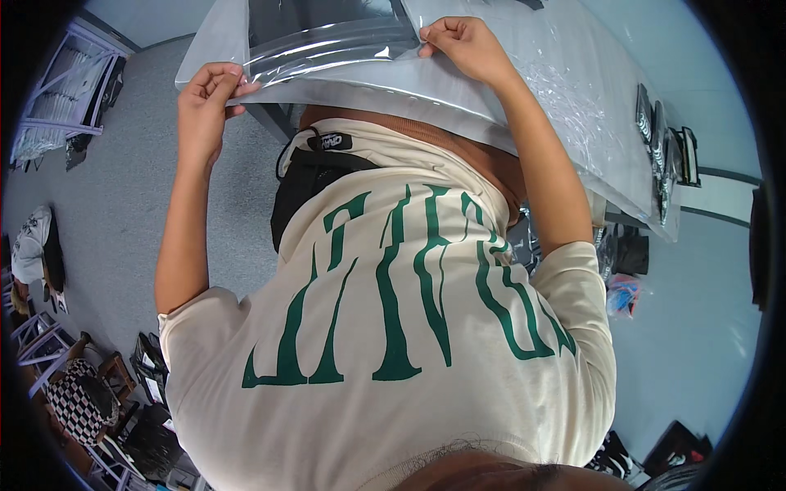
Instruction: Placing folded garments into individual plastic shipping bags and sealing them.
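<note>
A clear plastic bag (331, 52) lies at the table's near edge, its open-looking end stretched between my hands. Under or inside the film is a dark grey flat item (319, 15), cut off by the top of the picture; whether it is a folded garment I cannot tell. My left hand (212, 92) pinches the film's left corner between thumb and fingers, just at the table edge. At the right corner, my right hand (457, 46) holds the film between thumb and fingertips, above the white table (454, 92).
Dark packages in clear plastic (657, 141) stand at the table's right end. Loose clear film (565, 104) covers part of the tabletop. To the left is a metal rack (67, 92) with stacked packets. At lower left, a person in checkered clothing (83, 399) sits by other racks.
</note>
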Demonstrator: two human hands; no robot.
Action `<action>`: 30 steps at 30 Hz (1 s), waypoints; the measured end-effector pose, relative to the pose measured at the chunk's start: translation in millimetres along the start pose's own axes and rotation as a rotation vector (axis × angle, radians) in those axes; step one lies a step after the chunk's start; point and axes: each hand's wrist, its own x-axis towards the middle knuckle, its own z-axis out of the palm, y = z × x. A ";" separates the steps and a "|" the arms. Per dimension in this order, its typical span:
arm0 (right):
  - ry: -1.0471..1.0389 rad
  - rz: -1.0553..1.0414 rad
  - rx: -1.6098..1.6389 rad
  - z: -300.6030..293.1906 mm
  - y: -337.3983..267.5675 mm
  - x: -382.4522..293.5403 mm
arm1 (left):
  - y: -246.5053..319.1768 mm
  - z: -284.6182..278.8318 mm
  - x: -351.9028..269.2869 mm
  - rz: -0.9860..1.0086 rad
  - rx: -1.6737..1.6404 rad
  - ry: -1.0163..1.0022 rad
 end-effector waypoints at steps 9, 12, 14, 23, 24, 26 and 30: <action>0.017 0.159 -0.278 -2.1 -19.6 8.0 | -3.2 6.2 9.3 -0.095 0.010 0.040; 0.003 0.174 -0.298 0.8 -22.2 7.4 | -7.6 11.6 7.5 -0.080 -0.067 0.070; 0.084 0.146 -0.426 6.7 -27.9 4.6 | -11.2 19.9 3.5 -0.038 -0.161 0.164; 0.404 -0.023 -0.625 16.5 -27.4 -5.8 | -46.4 35.1 2.3 -0.153 -0.835 0.391; 0.451 -0.066 -0.568 18.7 -25.7 -6.6 | -43.0 34.3 3.2 -0.135 -0.830 0.373; 0.633 -0.413 -0.492 37.4 -30.5 -9.7 | -29.2 34.8 -2.7 -0.295 -0.815 0.478; 0.291 -0.636 -0.672 94.6 -91.8 -33.2 | -15.8 33.7 -11.1 -0.267 -0.540 0.310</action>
